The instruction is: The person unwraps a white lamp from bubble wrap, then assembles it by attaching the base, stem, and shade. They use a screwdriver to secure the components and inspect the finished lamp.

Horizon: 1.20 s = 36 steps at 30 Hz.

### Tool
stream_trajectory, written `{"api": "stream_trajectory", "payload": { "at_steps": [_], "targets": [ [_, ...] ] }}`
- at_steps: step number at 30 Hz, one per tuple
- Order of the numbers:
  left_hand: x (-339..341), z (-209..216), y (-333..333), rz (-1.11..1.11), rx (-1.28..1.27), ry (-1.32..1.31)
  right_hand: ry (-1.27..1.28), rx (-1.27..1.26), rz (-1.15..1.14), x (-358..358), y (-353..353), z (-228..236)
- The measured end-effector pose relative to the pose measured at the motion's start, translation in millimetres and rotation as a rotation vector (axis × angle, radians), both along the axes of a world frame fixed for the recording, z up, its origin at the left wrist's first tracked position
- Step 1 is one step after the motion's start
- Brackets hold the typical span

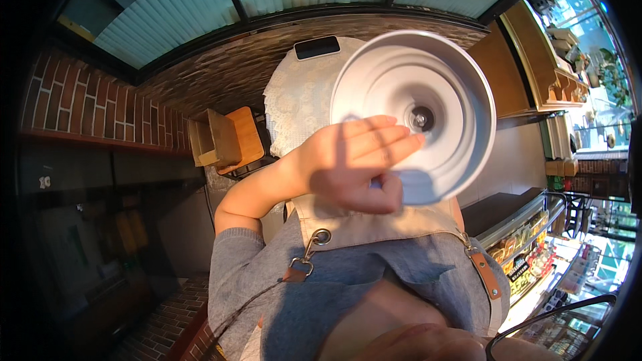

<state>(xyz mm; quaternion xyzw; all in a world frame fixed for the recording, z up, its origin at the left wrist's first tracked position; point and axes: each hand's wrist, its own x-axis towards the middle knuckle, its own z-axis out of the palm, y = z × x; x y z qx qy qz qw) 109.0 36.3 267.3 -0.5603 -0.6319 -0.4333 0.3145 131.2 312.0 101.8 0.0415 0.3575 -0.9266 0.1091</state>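
Observation:
Tilted toward me in front of my apron is a large white round shell [364, 87], like a lampshade or deep bowl, with stepped rings inside. A dark hollow at its middle holds a small shiny metal part [420, 119]; its exact kind I cannot tell. My left hand [364, 164] reaches across the lower left rim, back of the hand up, fingers stretched and close together. The fingertips lie over the inner face near the hollow; whether they touch it is unclear. A hand shadow falls on the shell. My right hand is hidden, with only a sliver of arm below the shell.
Behind the shell stands a small round table [294, 93] with a lace cloth, and a phone [317, 48] lies at its far edge. A wooden chair [244, 139] with an open cardboard box [212, 140] is at left. Wooden shelving [528, 60] and a lit display case [525, 244] are at right.

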Motion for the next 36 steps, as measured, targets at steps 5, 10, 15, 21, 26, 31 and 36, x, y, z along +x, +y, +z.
{"api": "stream_trajectory", "payload": {
  "at_steps": [5,10,15,21,26,31,36],
  "targets": [
    [-32,-23,-17,0.121,0.126,-0.142,-0.007,0.275,0.161,43,2,13],
    [-38,-56,-29,0.477,0.308,-0.348,0.324,0.584,-0.269,51,-18,75],
    [-42,-82,-41,0.339,0.523,-0.777,0.566,1.057,-0.511,27,-11,127],
    [-37,-88,-35,0.137,0.606,-0.943,0.774,0.962,-0.646,-37,-11,151],
    [-39,-85,-32,0.031,0.716,-1.014,0.397,0.565,-0.355,-77,5,114],
    [-44,-90,-33,0.088,0.753,-0.934,0.112,0.269,-0.315,-63,-7,74],
    [-45,-91,-23,0.232,0.802,-0.826,0.003,0.003,-0.150,-22,-28,37]
  ]
}}
